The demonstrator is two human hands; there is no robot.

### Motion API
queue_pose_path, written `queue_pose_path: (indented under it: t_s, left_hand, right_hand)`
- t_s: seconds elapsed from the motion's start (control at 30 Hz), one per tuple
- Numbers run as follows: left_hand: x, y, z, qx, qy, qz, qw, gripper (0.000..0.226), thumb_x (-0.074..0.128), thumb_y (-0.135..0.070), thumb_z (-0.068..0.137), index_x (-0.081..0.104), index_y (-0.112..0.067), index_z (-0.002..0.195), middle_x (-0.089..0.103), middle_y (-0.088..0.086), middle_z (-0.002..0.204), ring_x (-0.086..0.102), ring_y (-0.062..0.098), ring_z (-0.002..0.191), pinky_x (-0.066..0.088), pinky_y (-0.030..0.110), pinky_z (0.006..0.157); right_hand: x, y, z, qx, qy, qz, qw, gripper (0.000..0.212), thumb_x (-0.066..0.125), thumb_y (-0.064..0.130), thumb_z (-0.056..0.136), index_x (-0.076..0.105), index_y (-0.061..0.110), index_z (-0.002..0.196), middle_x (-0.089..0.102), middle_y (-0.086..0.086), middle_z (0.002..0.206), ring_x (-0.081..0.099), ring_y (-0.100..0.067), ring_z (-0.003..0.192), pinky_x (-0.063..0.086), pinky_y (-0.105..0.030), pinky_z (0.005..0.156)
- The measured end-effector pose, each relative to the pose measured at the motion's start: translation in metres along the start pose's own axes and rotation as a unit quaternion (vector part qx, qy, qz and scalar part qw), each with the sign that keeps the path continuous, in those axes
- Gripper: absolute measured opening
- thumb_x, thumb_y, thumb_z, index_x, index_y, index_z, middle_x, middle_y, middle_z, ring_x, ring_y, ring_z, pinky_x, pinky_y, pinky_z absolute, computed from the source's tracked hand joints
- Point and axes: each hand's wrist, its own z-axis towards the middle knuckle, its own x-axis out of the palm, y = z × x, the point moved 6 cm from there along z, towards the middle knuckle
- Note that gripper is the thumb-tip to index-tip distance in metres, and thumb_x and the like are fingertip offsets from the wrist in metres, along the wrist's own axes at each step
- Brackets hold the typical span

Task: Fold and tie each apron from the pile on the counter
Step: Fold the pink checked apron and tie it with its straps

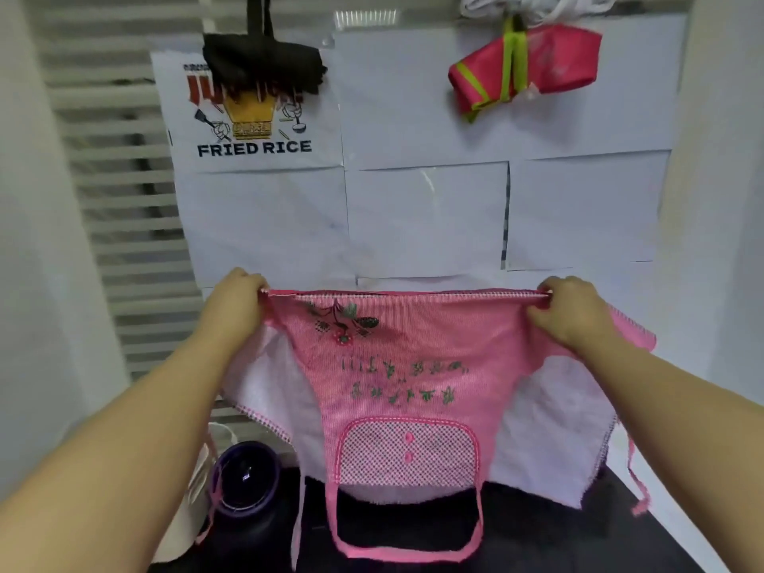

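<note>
A pink apron (407, 366) with a flower print and a checked pocket hangs in the air in front of me, stretched flat between both hands. My left hand (237, 308) pinches its upper left corner. My right hand (572, 310) pinches its upper right corner. The apron's white underside shows at both sides, folded outward. Its pink neck loop (407, 550) and thin ties dangle down over the dark counter (645, 539).
A folded black apron (264, 64) and a tied pink-and-green apron (525, 70) hang on the wall above. A dark purple bottle (244, 490) and a cream cloth bag (188, 514) stand at the counter's left. Papers and a "FRIED RICE" poster (252, 117) cover the wall.
</note>
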Motion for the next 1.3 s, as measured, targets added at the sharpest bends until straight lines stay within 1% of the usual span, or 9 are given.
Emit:
queue_pose_path:
  t_s: [0.17, 0.33, 0.5, 0.63, 0.77, 0.9, 0.97, 1.03, 1.3]
  left_hand:
    - [-0.004, -0.006, 0.0, 0.004, 0.03, 0.021, 0.999, 0.018, 0.043, -0.006, 0.085, 0.057, 0.002, 0.078, 0.055, 0.026, 0.089, 0.054, 0.04, 0.088, 0.042, 0.042, 0.076]
    - [-0.004, -0.01, -0.01, 0.046, 0.092, 0.085, 0.991, 0.027, 0.036, -0.044, 0.078, 0.045, -0.021, 0.069, 0.051, 0.005, 0.079, 0.048, 0.026, 0.076, 0.04, 0.033, 0.067]
    - [0.027, -0.004, -0.022, 0.04, 0.192, 0.095, 0.976, 0.019, 0.061, -0.038, 0.09, 0.063, -0.022, 0.079, 0.066, 0.006, 0.087, 0.06, 0.027, 0.09, 0.046, 0.032, 0.072]
    - [0.042, 0.004, -0.035, -0.035, 0.162, 0.03, 0.986, 0.015, 0.057, -0.017, 0.088, 0.069, -0.012, 0.095, 0.069, 0.015, 0.1, 0.062, 0.032, 0.093, 0.046, 0.033, 0.075]
    - [0.036, -0.001, -0.057, -0.173, -0.005, -0.119, 0.978, 0.028, 0.037, -0.002, 0.09, 0.06, -0.002, 0.107, 0.06, 0.025, 0.112, 0.056, 0.042, 0.104, 0.043, 0.041, 0.083]
    - [0.029, -0.018, -0.09, -0.192, -0.06, -0.238, 0.95, 0.021, 0.034, 0.0, 0.092, 0.051, 0.0, 0.08, 0.057, 0.022, 0.09, 0.05, 0.034, 0.085, 0.031, 0.034, 0.068]
    - [0.019, -0.025, -0.092, -0.194, -0.029, -0.236, 0.952, 0.026, 0.034, 0.001, 0.093, 0.05, 0.0, 0.073, 0.055, 0.026, 0.089, 0.048, 0.035, 0.084, 0.028, 0.032, 0.067]
    - [0.015, -0.034, -0.087, -0.179, 0.049, -0.184, 0.965, 0.026, 0.035, 0.0, 0.096, 0.06, 0.009, 0.095, 0.059, 0.031, 0.11, 0.054, 0.04, 0.099, 0.036, 0.035, 0.074]
    - [-0.011, -0.043, -0.023, -0.127, 0.18, -0.136, 0.966, 0.042, 0.037, -0.031, 0.102, 0.058, -0.001, 0.122, 0.053, 0.022, 0.135, 0.052, 0.033, 0.119, 0.04, 0.032, 0.094]
  right_hand:
    - [0.008, 0.014, 0.008, -0.005, 0.084, -0.077, 0.993, 0.038, 0.055, 0.034, 0.091, 0.049, 0.015, 0.059, 0.062, -0.013, 0.079, 0.058, -0.031, 0.088, 0.042, -0.03, 0.067]
    - [-0.006, 0.008, 0.002, 0.05, -0.036, -0.138, 0.989, 0.024, 0.047, 0.018, 0.093, 0.07, 0.019, 0.101, 0.062, -0.004, 0.106, 0.049, -0.029, 0.108, 0.038, -0.031, 0.08]
    - [0.025, -0.012, -0.027, 0.223, 0.104, 0.07, 0.967, 0.016, 0.051, -0.001, 0.084, 0.064, 0.006, 0.086, 0.064, -0.019, 0.102, 0.062, -0.034, 0.093, 0.044, -0.029, 0.07]
    - [0.045, -0.01, -0.052, 0.297, 0.022, 0.37, 0.88, 0.021, 0.036, -0.005, 0.086, 0.055, 0.0, 0.076, 0.058, -0.027, 0.078, 0.062, -0.024, 0.048, 0.051, -0.032, 0.049]
    - [0.027, 0.011, -0.092, 0.229, -0.148, 0.323, 0.906, 0.019, 0.041, 0.01, 0.09, 0.052, 0.006, 0.075, 0.047, -0.005, 0.063, 0.047, -0.027, 0.068, 0.037, -0.037, 0.064]
    - [0.006, 0.019, -0.121, 0.166, -0.228, 0.347, 0.894, 0.014, 0.04, 0.017, 0.08, 0.053, 0.012, 0.077, 0.054, -0.007, 0.069, 0.046, -0.023, 0.07, 0.036, -0.038, 0.066]
    - [-0.011, 0.02, -0.125, 0.149, -0.275, 0.337, 0.888, 0.022, 0.041, 0.016, 0.077, 0.061, 0.01, 0.084, 0.061, -0.012, 0.082, 0.053, -0.024, 0.079, 0.042, -0.043, 0.081]
    - [-0.03, 0.029, -0.121, 0.14, -0.297, 0.29, 0.899, 0.027, 0.043, 0.016, 0.078, 0.065, 0.011, 0.091, 0.064, -0.01, 0.094, 0.055, -0.025, 0.09, 0.036, -0.044, 0.092]
    - [-0.077, 0.072, -0.072, 0.076, -0.314, 0.151, 0.934, 0.025, 0.048, 0.02, 0.078, 0.066, 0.024, 0.095, 0.063, 0.001, 0.104, 0.054, -0.027, 0.098, 0.023, -0.032, 0.079]
